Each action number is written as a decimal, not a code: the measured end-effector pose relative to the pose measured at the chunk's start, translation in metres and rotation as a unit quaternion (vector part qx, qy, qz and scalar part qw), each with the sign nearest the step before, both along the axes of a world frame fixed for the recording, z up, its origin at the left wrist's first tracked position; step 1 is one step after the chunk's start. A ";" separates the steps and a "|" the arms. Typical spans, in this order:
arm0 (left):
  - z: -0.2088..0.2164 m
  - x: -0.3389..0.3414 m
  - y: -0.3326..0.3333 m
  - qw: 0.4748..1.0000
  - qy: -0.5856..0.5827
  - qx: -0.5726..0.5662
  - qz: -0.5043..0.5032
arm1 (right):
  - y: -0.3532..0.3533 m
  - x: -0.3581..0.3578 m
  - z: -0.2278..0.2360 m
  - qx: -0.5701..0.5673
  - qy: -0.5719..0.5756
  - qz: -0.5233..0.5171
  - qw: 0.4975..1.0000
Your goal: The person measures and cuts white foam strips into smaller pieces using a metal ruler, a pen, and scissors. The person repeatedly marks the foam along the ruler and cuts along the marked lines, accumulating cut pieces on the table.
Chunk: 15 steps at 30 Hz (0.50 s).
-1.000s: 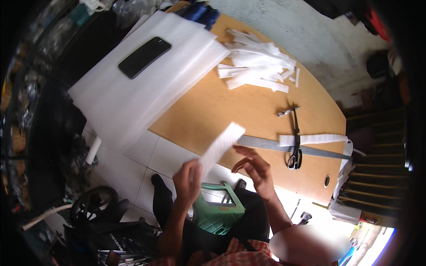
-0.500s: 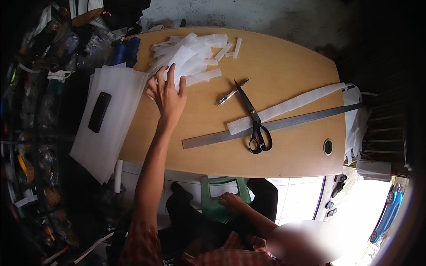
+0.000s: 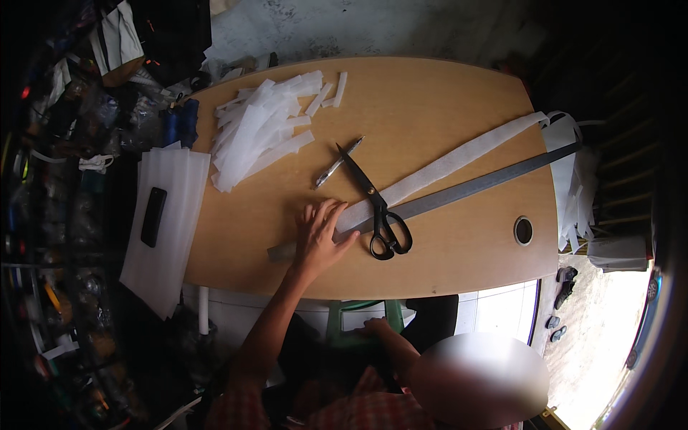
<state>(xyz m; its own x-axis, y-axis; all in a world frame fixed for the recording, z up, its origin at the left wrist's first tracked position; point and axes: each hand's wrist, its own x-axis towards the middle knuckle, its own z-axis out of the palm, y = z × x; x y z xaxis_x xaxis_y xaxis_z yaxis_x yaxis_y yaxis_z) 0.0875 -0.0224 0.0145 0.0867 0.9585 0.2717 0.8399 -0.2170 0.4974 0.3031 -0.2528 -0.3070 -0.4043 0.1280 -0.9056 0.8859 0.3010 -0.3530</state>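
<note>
My left hand point(image 3: 320, 233) is over the table with thumb and fingers apart. It covers the near-left end of a long white strip point(image 3: 437, 165) and part of a flat grey metal ruler point(image 3: 487, 175). I cannot tell whether the fingertips press on the strip. Black-handled scissors point(image 3: 371, 192) lie across strip and ruler, just right of this hand. A pen point(image 3: 338, 163) rests beyond them. Down by the green stool point(image 3: 335, 322) is my right hand point(image 3: 376, 327), small and dark, its fingers hard to make out.
A pile of short white strips point(image 3: 261, 125) lies at the table's far left. White sheets point(image 3: 172, 236) hang over the left edge, a black phone point(image 3: 153, 216) on top. More white strips point(image 3: 577, 193) hang past the right edge. The table point(image 3: 444, 251) has a round hole point(image 3: 523, 230).
My left hand has left the pile of short strips, moving right and nearer to the end of the long strip. The view has shifted slightly. My right hand stays low by the stool.
</note>
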 end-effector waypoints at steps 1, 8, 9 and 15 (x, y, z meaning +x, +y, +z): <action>-0.004 0.001 -0.002 1.000 0.006 -0.006 -0.001 | -0.004 0.002 -0.010 -0.015 -0.007 0.007 1.000; -0.017 0.008 -0.009 0.998 0.055 -0.001 0.021 | 0.050 0.007 0.014 0.027 0.004 -0.015 1.000; -0.016 0.009 -0.008 0.998 0.055 -0.001 0.020 | 0.064 0.008 0.018 0.033 0.003 -0.026 0.999; -0.012 0.008 -0.007 0.999 0.024 -0.012 0.030 | 0.113 0.021 0.039 0.041 0.027 -0.081 0.996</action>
